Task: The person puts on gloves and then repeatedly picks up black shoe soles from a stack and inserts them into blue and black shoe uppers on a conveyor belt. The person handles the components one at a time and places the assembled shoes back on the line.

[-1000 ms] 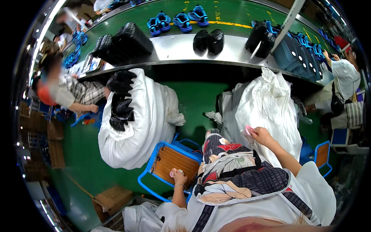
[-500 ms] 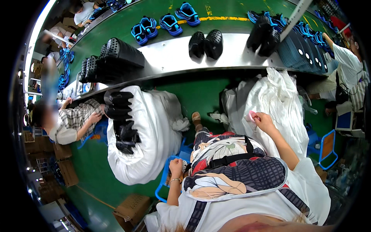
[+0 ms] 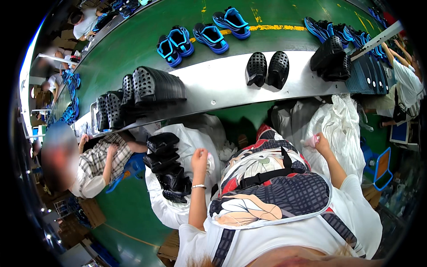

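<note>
On the person's side of the bench (image 3: 218, 84), the right hand (image 3: 324, 145) pinches a small pink piece (image 3: 314, 141). It pokes leftward from the fingers, roughly level with the bench edge; its long axis is unclear. The left hand (image 3: 199, 161), farther from the piece, has curled fingers; whether they grip anything I cannot tell.

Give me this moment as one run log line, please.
Left hand: in front of white sack, grip unclear; Right hand: holding pink thing; Metal bench: two black shoe shapes, blue-black sneakers beyond
</note>
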Available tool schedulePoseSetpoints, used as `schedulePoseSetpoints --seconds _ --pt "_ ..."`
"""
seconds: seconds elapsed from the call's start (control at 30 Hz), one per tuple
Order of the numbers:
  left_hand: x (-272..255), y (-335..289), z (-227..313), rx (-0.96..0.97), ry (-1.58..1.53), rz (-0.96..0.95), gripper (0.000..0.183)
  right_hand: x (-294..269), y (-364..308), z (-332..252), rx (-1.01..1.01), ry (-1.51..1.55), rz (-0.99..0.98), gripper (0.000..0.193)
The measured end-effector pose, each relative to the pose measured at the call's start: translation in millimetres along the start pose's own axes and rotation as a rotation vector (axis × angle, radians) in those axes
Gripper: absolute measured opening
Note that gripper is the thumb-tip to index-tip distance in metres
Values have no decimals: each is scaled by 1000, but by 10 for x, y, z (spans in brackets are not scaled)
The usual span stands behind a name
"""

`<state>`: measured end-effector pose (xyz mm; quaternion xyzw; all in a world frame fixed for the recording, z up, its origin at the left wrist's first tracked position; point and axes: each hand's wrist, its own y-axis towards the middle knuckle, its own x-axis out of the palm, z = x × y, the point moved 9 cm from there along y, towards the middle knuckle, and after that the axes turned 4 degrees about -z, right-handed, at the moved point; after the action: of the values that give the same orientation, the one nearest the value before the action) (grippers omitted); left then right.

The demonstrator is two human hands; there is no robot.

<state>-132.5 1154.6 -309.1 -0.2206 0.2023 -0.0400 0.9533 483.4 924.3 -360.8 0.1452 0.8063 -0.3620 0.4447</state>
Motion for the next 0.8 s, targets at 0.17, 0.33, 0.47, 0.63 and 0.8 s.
schedulePoseSetpoints --seconds 0.17,0.33,0.47,0.63,0.8 --pt "455 797 936 147 -272 -78 11 102 93 242 -1 -173 -150 22" --pt "601 1600 1694 167 -92 -127 12 63 332 72 28 -107 -187 23" --pt "415 2258 2529 474 452 121 34 18 636 -96 56 39 -184 21" --pt "111 3369 2972 495 664 259 61 -46 735 -31 94 85 -133 18" --pt "-95 4408 2705 293 855 13 71 88 501 310 245 185 -105 23"
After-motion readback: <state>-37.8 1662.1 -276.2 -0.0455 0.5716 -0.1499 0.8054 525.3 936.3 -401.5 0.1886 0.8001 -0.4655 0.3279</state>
